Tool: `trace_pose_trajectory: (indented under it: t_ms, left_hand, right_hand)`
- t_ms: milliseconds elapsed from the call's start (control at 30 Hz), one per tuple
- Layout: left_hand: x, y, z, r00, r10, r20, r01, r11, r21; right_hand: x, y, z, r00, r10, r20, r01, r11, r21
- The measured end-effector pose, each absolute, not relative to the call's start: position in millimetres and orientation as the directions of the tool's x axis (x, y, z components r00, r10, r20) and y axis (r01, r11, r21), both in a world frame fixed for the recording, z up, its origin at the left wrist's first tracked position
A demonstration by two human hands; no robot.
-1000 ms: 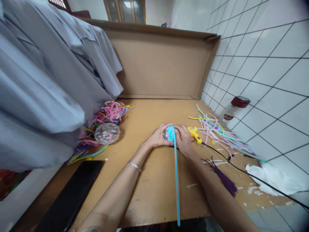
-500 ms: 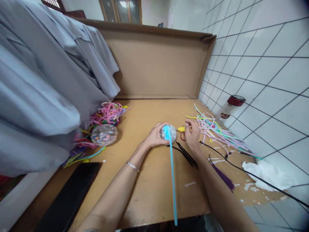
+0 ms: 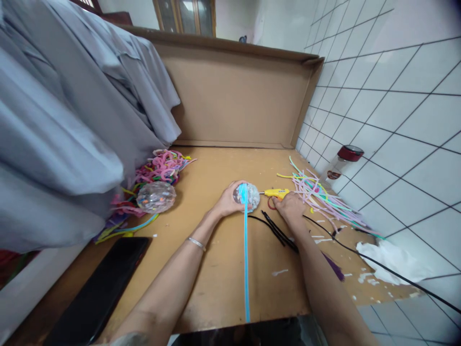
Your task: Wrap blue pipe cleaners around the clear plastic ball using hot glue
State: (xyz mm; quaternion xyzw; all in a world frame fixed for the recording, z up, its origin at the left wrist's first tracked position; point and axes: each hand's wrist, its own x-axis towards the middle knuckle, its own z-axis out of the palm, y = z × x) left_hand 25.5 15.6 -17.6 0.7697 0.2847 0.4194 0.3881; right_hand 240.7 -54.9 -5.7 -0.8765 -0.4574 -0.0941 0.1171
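Note:
My left hand [image 3: 231, 199] is wrapped round the left side of a clear faceted ball [image 3: 255, 198] with whitish bits in or on it. Light blue pipe cleaners [image 3: 246, 259] lie against the ball's face and trail straight down to the table's front edge. A yellow glue gun [image 3: 276, 193] points its metal nozzle at the ball's right side, close to it. My right hand [image 3: 292, 207] is closed at the gun's rear end; its fingers partly hide the grip. Beside the fingers is a reddish-brown ring [image 3: 272, 203]. Black pipe cleaners [image 3: 275, 228] lie between my forearms.
At left are a second clear ball [image 3: 157, 197], heaped coloured pipe cleaners [image 3: 163, 168] and a black phone [image 3: 104, 288]. Pale pipe cleaners [image 3: 324, 199], a red-lidded jar [image 3: 344, 163], white tissue [image 3: 391, 262], a purple tassel [image 3: 333, 266] and a black cord [image 3: 406, 281] occupy the right.
My right hand has shifted right and back along the glue gun, so more of its yellow body shows. The blue pipe cleaners' hanging end has swung left. The ball sits slightly further left.

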Motion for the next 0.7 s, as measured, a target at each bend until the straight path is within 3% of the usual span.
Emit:
trace_pose_trajectory:
  t_ms: [267, 467, 700]
  left_hand:
    - [24.3, 18.2, -22.3, 0.477, 0.771, 0.422, 0.106, -0.527, 0.843]
    - [26.0, 13.7, -15.6, 0.477, 0.770, 0.423, 0.087, -0.520, 0.850]
    - [25.1, 17.5, -21.1, 0.476, 0.781, 0.403, 0.109, -0.507, 0.855]
  right_hand:
    - [244.2, -53.9, 4.2, 0.640, 0.763, 0.092, 0.755, -0.602, -0.258]
    - [242.6, -55.5, 14.8, 0.664, 0.729, 0.166, 0.727, -0.577, -0.373]
    - [251.2, -51.6, 6.9, 0.695, 0.706, 0.135, 0.649, -0.536, -0.539]
